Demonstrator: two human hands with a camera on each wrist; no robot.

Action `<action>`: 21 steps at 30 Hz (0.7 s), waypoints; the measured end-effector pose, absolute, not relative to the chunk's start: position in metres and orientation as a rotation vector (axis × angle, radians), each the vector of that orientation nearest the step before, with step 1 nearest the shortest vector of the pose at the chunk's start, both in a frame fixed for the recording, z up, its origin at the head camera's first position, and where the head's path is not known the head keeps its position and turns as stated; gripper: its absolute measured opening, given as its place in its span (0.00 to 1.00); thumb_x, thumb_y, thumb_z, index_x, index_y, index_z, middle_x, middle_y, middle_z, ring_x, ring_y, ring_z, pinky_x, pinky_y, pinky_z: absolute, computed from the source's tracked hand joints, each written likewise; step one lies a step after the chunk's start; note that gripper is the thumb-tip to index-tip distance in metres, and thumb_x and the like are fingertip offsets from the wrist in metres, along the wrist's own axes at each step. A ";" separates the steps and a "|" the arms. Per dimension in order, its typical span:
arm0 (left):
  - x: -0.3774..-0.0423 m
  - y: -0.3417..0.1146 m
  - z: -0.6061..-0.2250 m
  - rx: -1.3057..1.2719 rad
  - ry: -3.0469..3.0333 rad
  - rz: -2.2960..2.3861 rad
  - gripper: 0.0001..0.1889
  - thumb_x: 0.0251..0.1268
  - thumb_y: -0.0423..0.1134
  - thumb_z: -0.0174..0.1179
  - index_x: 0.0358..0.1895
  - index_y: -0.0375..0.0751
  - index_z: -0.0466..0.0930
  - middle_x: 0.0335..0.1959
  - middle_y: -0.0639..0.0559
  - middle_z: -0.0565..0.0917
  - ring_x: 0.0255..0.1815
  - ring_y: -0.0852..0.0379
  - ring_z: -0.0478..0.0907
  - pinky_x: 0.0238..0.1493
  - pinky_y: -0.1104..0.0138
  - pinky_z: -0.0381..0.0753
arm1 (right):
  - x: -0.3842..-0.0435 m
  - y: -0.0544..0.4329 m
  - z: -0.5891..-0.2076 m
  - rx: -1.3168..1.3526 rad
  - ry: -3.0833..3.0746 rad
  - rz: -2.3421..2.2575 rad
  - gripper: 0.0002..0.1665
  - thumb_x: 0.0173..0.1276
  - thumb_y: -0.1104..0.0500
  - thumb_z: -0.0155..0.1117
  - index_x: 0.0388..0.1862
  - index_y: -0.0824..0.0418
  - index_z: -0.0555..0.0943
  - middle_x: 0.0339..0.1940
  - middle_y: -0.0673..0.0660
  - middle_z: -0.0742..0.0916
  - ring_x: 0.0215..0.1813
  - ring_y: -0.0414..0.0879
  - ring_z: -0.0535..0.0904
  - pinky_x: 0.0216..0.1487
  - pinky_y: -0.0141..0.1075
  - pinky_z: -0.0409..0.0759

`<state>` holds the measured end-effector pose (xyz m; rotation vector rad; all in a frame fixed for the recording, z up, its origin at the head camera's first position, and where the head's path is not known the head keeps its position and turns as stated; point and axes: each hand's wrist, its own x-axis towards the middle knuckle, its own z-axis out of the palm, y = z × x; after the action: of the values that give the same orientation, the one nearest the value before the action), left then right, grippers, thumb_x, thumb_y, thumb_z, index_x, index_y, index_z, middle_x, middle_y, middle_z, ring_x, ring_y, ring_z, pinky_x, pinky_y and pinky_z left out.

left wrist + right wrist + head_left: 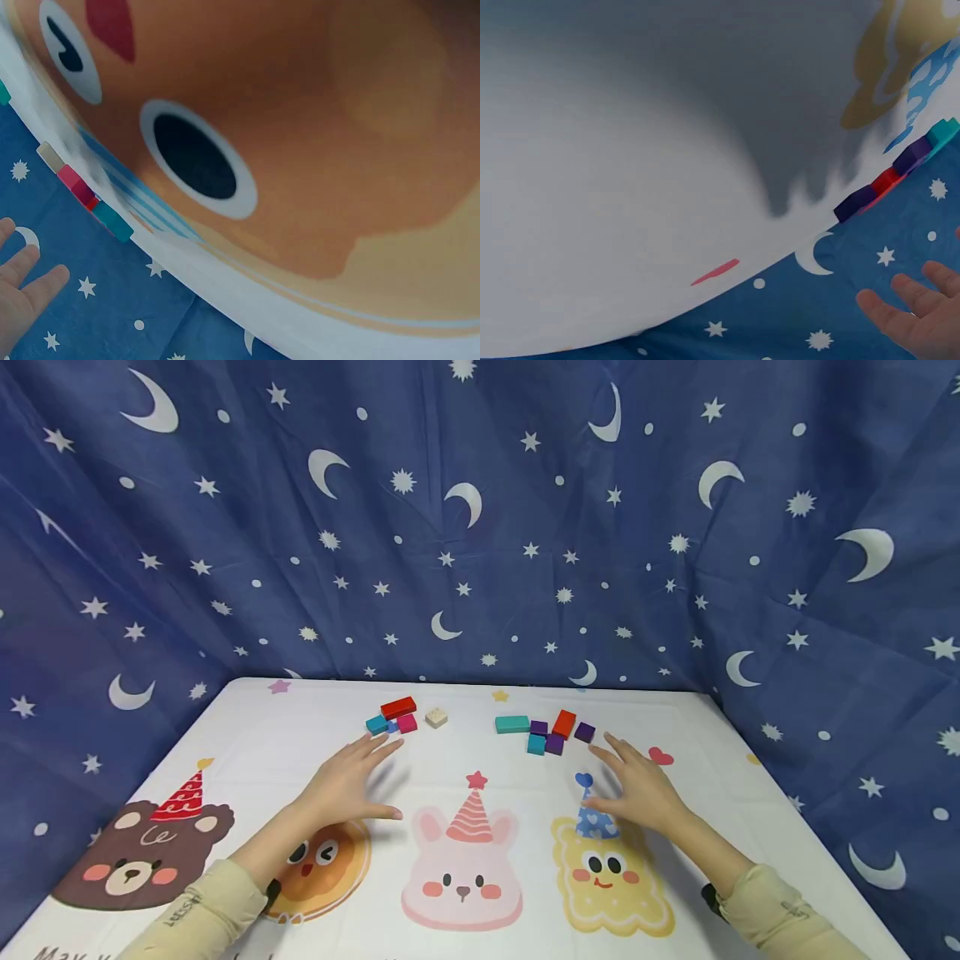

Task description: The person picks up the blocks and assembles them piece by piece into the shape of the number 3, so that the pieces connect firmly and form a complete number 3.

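Small toy building blocks (554,744), hard-looking and probably plastic, lie in two loose groups at the centre of the head view, left and right of its midline, on a white cartoon-printed cloth (450,768). They should be light, stiff and hard to damage, perhaps a little slippery on their smooth sides; a thumb-and-finger pinch across two opposite sides would suit them, near the middle for the longer ones. In the left group, a bright red oblong block (398,707) sits slanted above a teal-blue block (377,725), a small blue piece (392,727) and a pink block (407,723), with a cream block (437,717), apparently studded on top, just to their right. In the right group, a turquoise oblong block (512,724) lies leftmost, near a dark purple block (538,727), a blue block (536,744) and a tilted red-orange block (564,724); another dark purple block (585,732) lies at the right end. Both grips are released: the left hand (345,785), left of centre, spreads its fingers below the first group, and the right hand (637,785), right of centre, does likewise nearest the rightmost purple block, each holding nothing.
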<state>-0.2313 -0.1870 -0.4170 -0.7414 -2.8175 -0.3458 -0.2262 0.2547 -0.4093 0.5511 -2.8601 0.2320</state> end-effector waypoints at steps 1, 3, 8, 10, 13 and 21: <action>-0.231 -0.187 -0.417 -0.741 -2.814 -0.351 0.52 0.36 0.68 0.68 0.69 0.49 0.64 0.69 0.40 0.66 0.69 0.35 0.62 0.62 0.42 0.67 | -0.225 0.253 -0.409 0.553 -2.858 0.241 0.50 0.48 0.35 0.70 0.65 0.59 0.70 0.68 0.68 0.70 0.64 0.68 0.69 0.57 0.66 0.69; -0.230 -0.188 -0.416 -0.737 -2.810 -0.365 0.50 0.36 0.67 0.69 0.68 0.49 0.66 0.68 0.40 0.68 0.67 0.37 0.65 0.60 0.42 0.69 | -0.224 0.250 -0.409 0.553 -2.850 0.268 0.48 0.49 0.36 0.70 0.65 0.59 0.71 0.66 0.67 0.72 0.63 0.67 0.71 0.56 0.65 0.70; -0.229 -0.186 -0.417 -0.744 -2.820 -0.399 0.47 0.39 0.66 0.68 0.67 0.49 0.67 0.66 0.42 0.71 0.65 0.40 0.68 0.55 0.41 0.73 | -0.220 0.243 -0.409 0.518 -2.828 0.330 0.41 0.53 0.40 0.69 0.61 0.61 0.75 0.62 0.67 0.77 0.60 0.65 0.74 0.56 0.63 0.72; -0.231 -0.184 -0.416 -0.749 -2.820 -0.401 0.47 0.40 0.66 0.68 0.67 0.49 0.68 0.65 0.43 0.72 0.64 0.40 0.69 0.54 0.41 0.74 | -0.220 0.241 -0.409 0.510 -2.817 0.348 0.38 0.54 0.43 0.70 0.59 0.62 0.76 0.60 0.67 0.78 0.59 0.64 0.75 0.55 0.60 0.74; -0.234 -0.180 -0.414 -0.742 -2.810 -0.427 0.45 0.41 0.64 0.69 0.66 0.49 0.68 0.63 0.43 0.74 0.63 0.41 0.70 0.53 0.41 0.74 | -0.221 0.239 -0.408 0.511 -2.788 0.384 0.34 0.57 0.47 0.69 0.58 0.64 0.76 0.57 0.67 0.80 0.57 0.63 0.77 0.54 0.58 0.76; -0.243 -0.165 -0.408 -0.760 -2.824 -0.531 0.41 0.46 0.62 0.68 0.65 0.49 0.70 0.62 0.47 0.76 0.63 0.43 0.71 0.56 0.41 0.72 | -0.228 0.235 -0.407 0.486 -2.777 0.465 0.28 0.59 0.54 0.69 0.56 0.64 0.77 0.53 0.65 0.83 0.54 0.60 0.80 0.53 0.52 0.78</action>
<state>-0.2430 -0.1650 -0.4083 -0.7598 -2.8243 -0.5305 -0.2280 0.2353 -0.4074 0.4856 -2.7774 0.4650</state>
